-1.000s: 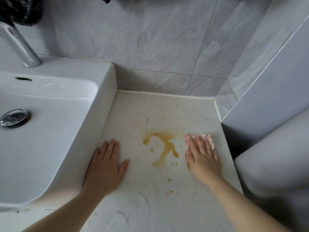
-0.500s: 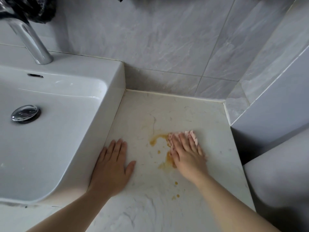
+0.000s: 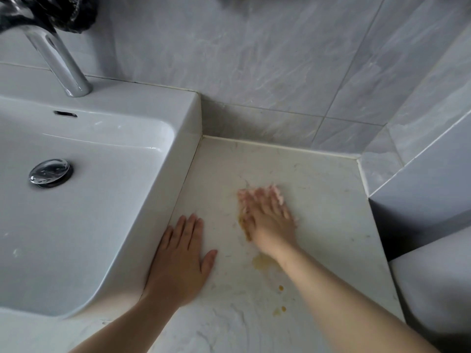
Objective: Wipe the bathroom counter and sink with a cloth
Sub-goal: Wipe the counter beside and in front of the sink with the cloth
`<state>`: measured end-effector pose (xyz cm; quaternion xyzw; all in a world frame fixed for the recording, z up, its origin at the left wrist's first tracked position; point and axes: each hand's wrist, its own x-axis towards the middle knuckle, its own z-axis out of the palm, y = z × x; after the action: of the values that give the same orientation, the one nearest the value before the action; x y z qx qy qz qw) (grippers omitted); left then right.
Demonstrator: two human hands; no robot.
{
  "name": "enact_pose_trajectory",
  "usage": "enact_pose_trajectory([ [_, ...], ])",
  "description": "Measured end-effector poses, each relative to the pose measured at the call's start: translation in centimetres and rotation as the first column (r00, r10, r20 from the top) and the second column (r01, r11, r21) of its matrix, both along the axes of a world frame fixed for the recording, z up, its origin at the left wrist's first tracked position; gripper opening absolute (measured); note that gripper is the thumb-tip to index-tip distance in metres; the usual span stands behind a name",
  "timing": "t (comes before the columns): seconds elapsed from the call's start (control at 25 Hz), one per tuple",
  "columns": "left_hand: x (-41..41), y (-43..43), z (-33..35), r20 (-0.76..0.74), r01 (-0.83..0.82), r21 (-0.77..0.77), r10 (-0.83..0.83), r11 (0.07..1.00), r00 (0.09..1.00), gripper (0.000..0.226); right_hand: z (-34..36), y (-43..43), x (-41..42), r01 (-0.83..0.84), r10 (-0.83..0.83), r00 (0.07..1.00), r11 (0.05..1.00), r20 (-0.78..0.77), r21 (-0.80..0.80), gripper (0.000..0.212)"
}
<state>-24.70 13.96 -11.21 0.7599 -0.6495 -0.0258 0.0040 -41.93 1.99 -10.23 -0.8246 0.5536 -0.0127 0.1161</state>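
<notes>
A pale marble counter (image 3: 318, 200) lies to the right of a white sink (image 3: 102, 200). My right hand (image 3: 267, 220) presses flat on a pink cloth (image 3: 276, 193), most of which is hidden under the fingers; the hand is motion-blurred. It covers a yellow-orange spill, with a smear (image 3: 262, 261) and a few drops (image 3: 280, 287) showing near my wrist. My left hand (image 3: 181, 258) rests flat on the counter against the sink's side, fingers straight.
A chrome tap (image 3: 61, 67) stands at the sink's back with a black object (image 3: 51, 11) above it. The drain plug (image 3: 49, 171) sits in the basin. Grey tiled walls (image 3: 254, 72) close off the back and right. A white rounded fixture (image 3: 433, 289) is at the lower right.
My right hand has slid the cloth leftward over the spill, and most of the yellow stain is now covered or smeared. My left hand has stayed put.
</notes>
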Motion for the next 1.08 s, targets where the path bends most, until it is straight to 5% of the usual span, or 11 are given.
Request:
enact_pose_trajectory([
  [0.12, 0.0, 0.0, 0.2, -0.012, 0.002, 0.016, -0.001, 1.0, 1.0, 0.074, 0.3, 2.0, -2.9, -0.225, 0.224, 0.974, 0.968, -0.02, -0.11, 0.072],
  [0.2, -0.1, 0.1, 0.3, -0.019, -0.004, 0.017, 0.004, 1.0, 1.0, 0.074, 0.1, -0.2, -5.6, -0.098, 0.092, 0.995, 0.977, -0.041, -0.192, 0.069],
  [0.36, -0.2, 0.2, 0.5, -0.051, -0.028, 0.006, 0.028, 1.0, 0.998, 0.072, 0.4, -5.5, -2.8, 0.236, -0.235, 0.97, 0.971, -0.057, 0.018, 0.051],
  [0.52, -0.3, 0.4, 0.3, -0.115, -0.11, -0.048, 0.104, 0.993, 0.988, 0.068, 0.6, -3.0, 5.4, -0.093, 0.091, 0.996, 0.991, 0.022, 0.101, 0.051],
  [0.64, -0.3, 0.5, 0.1, -0.117, -0.132, -0.077, 0.123, 0.988, 0.985, 0.061, 1.0, 0.1, 3.6, -0.337, 0.339, 0.941, 0.939, -0.015, 0.073, 0.054],
  [0.72, -0.5, 0.4, 0.2, -0.13, -0.138, -0.097, 0.125, 0.986, 0.984, 0.058, 0.8, -1.1, 0.8, -0.266, 0.268, 0.961, 0.963, -0.072, 0.038, 0.069],
  [0.88, -0.7, 0.4, 0.2, -0.137, -0.146, -0.122, 0.129, 0.982, 0.982, 0.057, 0.8, -4.2, 4.7, 0.01, -0.004, 0.999, 0.992, -0.041, 0.125, 0.052],
  [1.08, -0.7, 0.4, 0.5, -0.137, -0.164, -0.106, 0.148, 0.981, 0.979, 0.056, 1.1, -1.5, 12.3, -0.281, 0.273, 0.959, 0.951, 0.081, 0.131, 0.053],
])
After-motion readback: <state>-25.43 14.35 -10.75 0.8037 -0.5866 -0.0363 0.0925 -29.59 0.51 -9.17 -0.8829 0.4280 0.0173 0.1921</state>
